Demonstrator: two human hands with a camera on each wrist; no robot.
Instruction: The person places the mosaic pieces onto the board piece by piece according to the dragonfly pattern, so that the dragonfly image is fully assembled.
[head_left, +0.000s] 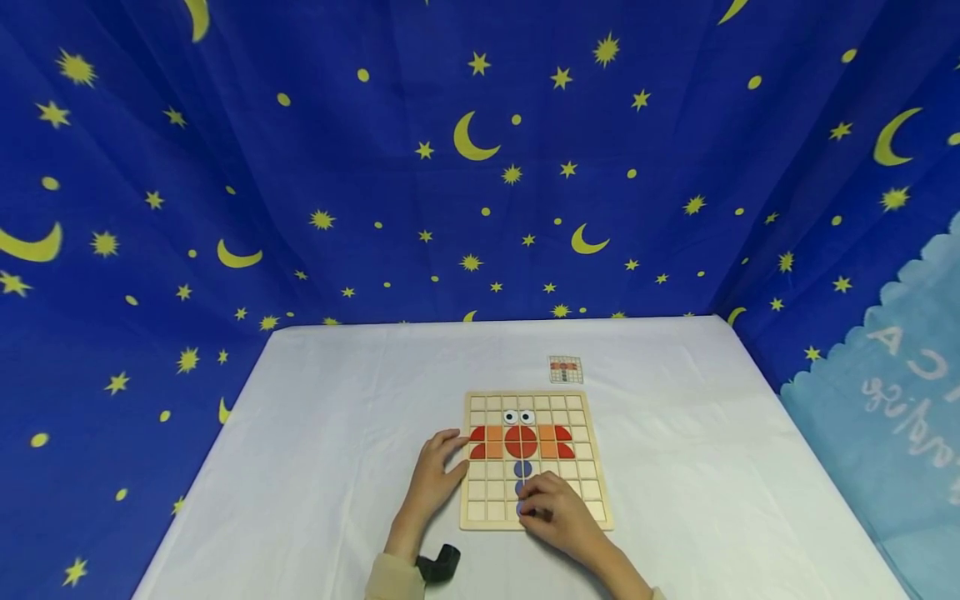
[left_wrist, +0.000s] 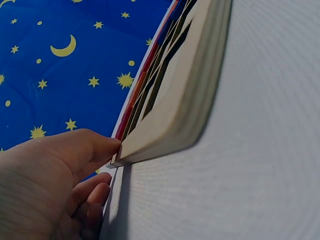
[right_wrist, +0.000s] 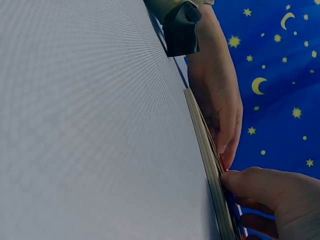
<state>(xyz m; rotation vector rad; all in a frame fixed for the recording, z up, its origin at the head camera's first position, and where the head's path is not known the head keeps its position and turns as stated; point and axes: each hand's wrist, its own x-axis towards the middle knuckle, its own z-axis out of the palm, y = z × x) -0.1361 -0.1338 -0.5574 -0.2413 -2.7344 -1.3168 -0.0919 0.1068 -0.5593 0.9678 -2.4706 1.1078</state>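
Note:
A square wooden grid board [head_left: 495,513] lies on the table, bearing a figure of flat coloured tiles. Two eye tiles [head_left: 511,417] sit above a red circle [head_left: 521,442], with orange tiles [head_left: 494,442] and red curved tiles [head_left: 477,434] at either side. A column of blue rounded tiles [head_left: 522,468] runs down below the circle. My left hand [head_left: 432,475] touches the board's left edge with thumb and fingertips. Over the lower middle cells, my right hand [head_left: 558,512] has bent fingers and thumb pinching at the lowest blue tile [head_left: 519,508], partly hidden by them.
A small picture card [head_left: 566,369] showing a similar figure lies behind the board. A black strapped device [head_left: 439,564] is at my left wrist. White cloth covers the table [head_left: 360,400]; blue star-patterned fabric [head_left: 495,208] rises behind and at the sides.

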